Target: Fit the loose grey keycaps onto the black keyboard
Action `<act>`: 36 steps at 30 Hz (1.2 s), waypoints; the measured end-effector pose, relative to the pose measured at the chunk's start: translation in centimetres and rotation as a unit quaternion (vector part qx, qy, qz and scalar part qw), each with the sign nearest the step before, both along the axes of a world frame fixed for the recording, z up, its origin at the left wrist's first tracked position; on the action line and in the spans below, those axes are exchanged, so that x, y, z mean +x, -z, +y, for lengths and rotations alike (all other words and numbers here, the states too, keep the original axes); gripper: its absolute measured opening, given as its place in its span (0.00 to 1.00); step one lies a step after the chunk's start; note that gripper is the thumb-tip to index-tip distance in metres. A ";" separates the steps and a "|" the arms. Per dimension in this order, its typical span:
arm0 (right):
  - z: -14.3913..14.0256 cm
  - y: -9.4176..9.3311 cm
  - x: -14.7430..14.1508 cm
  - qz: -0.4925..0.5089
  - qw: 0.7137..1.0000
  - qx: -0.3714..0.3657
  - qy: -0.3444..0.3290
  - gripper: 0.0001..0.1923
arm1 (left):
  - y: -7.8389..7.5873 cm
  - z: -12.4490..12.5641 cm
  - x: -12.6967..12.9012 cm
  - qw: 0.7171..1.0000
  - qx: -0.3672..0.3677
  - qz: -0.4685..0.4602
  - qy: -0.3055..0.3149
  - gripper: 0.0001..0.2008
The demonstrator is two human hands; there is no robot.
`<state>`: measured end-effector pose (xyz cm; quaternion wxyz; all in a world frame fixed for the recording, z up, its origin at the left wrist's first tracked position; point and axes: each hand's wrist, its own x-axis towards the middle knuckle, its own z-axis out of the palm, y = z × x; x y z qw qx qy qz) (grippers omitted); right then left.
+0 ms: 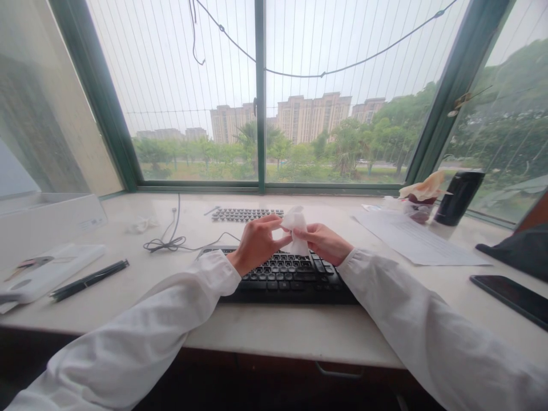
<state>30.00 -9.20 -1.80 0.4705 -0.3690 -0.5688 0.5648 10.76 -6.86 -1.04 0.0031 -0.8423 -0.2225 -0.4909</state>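
Note:
Both of my hands hold a crumpled white tissue (295, 225) above a black keyboard (287, 276) on the pale desk (265, 328). My left hand (257, 242) pinches the tissue's left side with thumb and fingers. The tissue's right side is gripped by my right hand (325, 241). White sleeves cover both arms. A second, smaller keyboard (244, 214) lies just behind, near the window.
A black pen (89, 279) and a white box (47, 271) lie at the left, with a coiled cable (169, 244) behind. At the right are paper sheets (411, 237), a dark cup (458, 197), a snack wrapper (422, 191) and a black phone (511, 297).

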 end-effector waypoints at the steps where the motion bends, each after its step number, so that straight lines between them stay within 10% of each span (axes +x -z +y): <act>1: -0.1 -0.1 0.0 0.005 1.000 -0.005 0.002 0.23 | 0.0 0.0 0.0 1.000 -0.003 -0.001 -0.001 0.04; 36: 0.2 0.5 -0.5 0.008 0.999 -0.010 0.031 0.24 | 0.0 0.0 -0.4 0.996 0.026 0.039 -0.073 0.13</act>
